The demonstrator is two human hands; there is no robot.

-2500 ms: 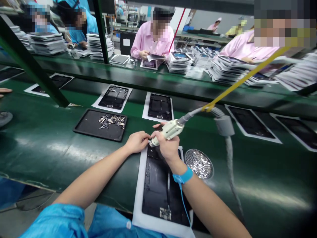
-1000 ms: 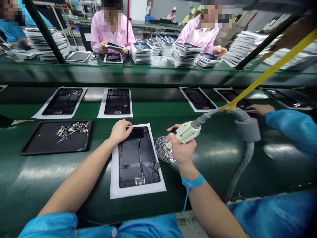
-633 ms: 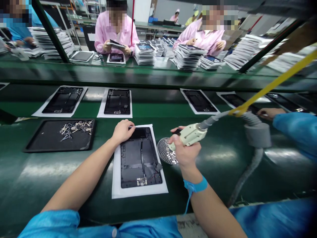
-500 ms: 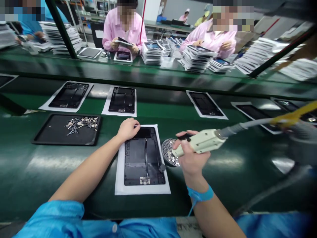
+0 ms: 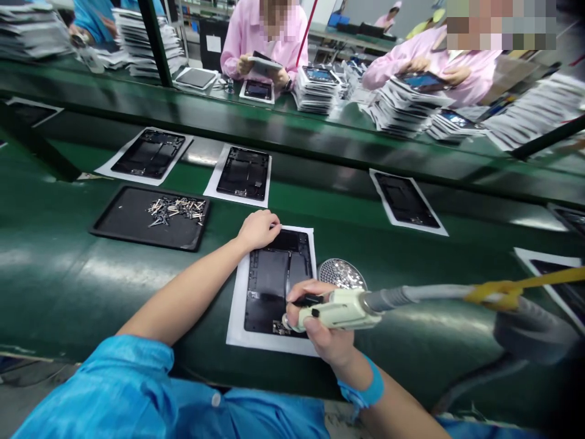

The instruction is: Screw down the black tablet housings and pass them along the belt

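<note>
A black tablet housing (image 5: 269, 280) lies on a white sheet (image 5: 236, 326) in front of me. My left hand (image 5: 259, 230) rests at the housing's upper left edge, fingers curled; what they hold, if anything, is hidden. My right hand (image 5: 326, 329) is wrapped round a pale green powered screwdriver (image 5: 350, 310), whose tip is over the small circuit board (image 5: 280, 327) at the housing's lower end. Behind the tool stands a round metal dish (image 5: 342, 274) with many small holes. A blue strap circles my right wrist.
A black tray (image 5: 123, 216) of small metal parts lies left. More housings on sheets (image 5: 244, 174) line the far side of the green bench (image 5: 219, 268). Beyond a green rail, people in pink (image 5: 269, 36) handle tablets beside paper stacks. The tool's cable (image 5: 425, 294) runs right.
My right hand has brought the screwdriver from the round dish to the housing's lower end. My left hand stays at the upper edge. The camera view has shifted.
</note>
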